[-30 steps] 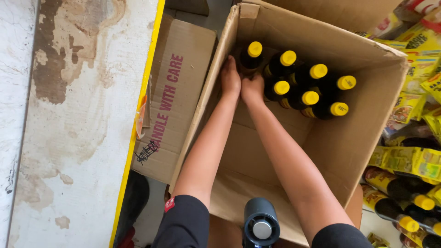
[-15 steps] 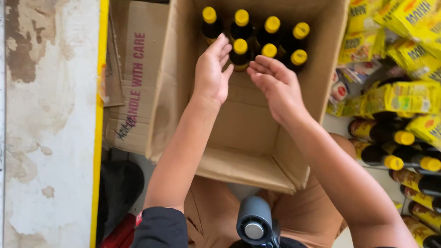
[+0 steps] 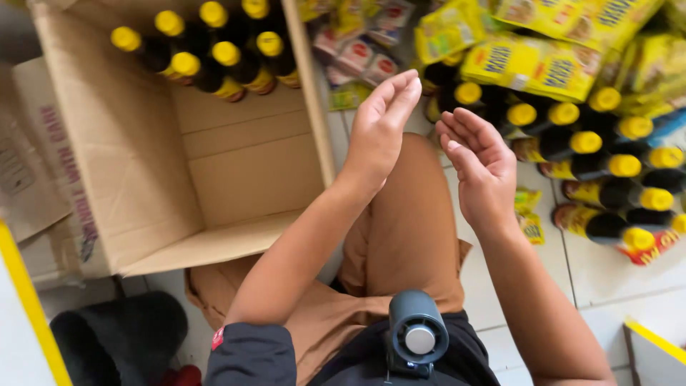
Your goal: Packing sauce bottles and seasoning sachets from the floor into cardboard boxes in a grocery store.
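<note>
Both open, empty hands, left hand point(image 3: 379, 136) and right hand point(image 3: 482, 168), are now hovering right of the brown cardboard box point(image 3: 243, 179), near yellow-capped dark bottles point(image 3: 600, 164).

One head-worn view — looking steeply down, close over the lap and floor.

Both bare hands hang empty and open above the brown-trousered lap: left hand point(image 3: 379, 129) just right of the open brown cardboard box point(image 3: 243, 171), whose far end holds dark yellow-capped bottles point(image 3: 214, 61); right hand point(image 3: 486, 168) near the bottles lying on the white tiled floor point(image 3: 614, 161)
</note>
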